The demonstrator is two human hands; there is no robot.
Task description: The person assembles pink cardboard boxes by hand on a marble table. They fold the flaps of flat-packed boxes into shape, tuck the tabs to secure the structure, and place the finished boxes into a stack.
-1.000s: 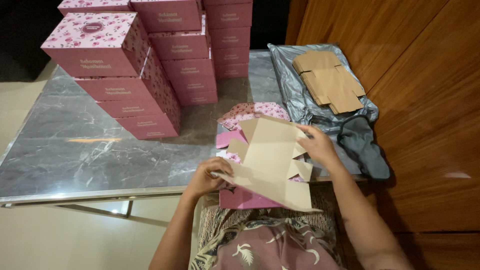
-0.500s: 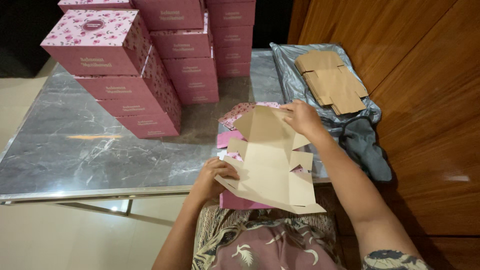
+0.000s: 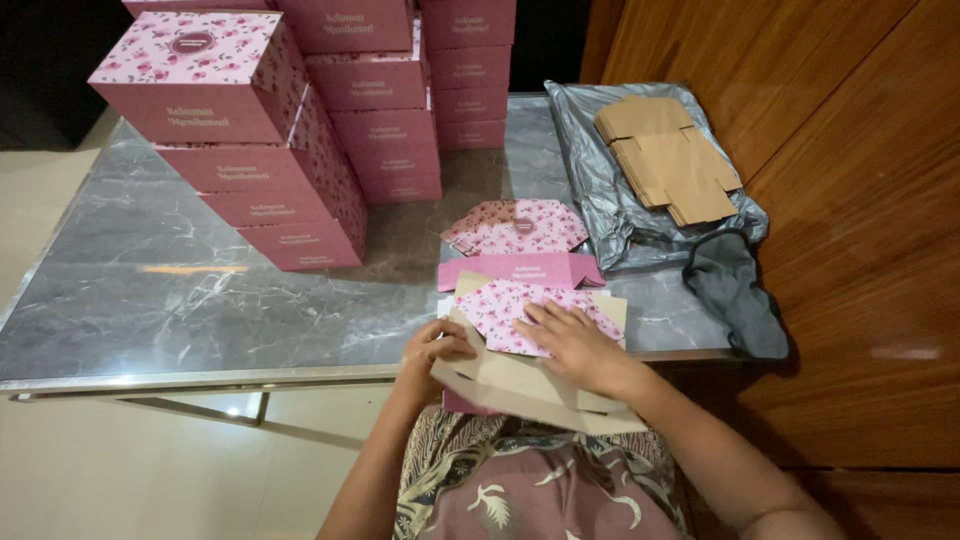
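1. Head view, hidden parts: the near end of the flat box blank [image 3: 530, 375] hangs over the table [image 3: 200, 300] edge above the person's lap; a sliver of pink shows under it, but what that belongs to is hard to tell. The palm of the right hand [image 3: 575, 345] covers part of the folded panel. The fingertips of the left hand [image 3: 435, 350] are tucked at the blank's left edge, so the exact grip is unclear. The top of the stacked pink boxes [image 3: 300, 130] is cut off by the frame.
2. Fingers against the blank: the right hand lies flat, fingers spread wide, pressing the pink floral flap down onto the brown inner side. The left hand has curled fingers pinching the left edge of the blank.
3. Look of the blank: brown cardboard inside, pink with a flower print outside, die-cut with flaps, partly folded, lying at the near table edge in front of the person.
4. Around: another pink floral blank [image 3: 515, 225] lies flat just beyond; a pile of brown blanks [image 3: 665, 160] sits on a grey plastic bag [image 3: 600, 190] to the right; a dark cloth [image 3: 735, 290] lies beside the wooden wall [image 3: 850, 150].
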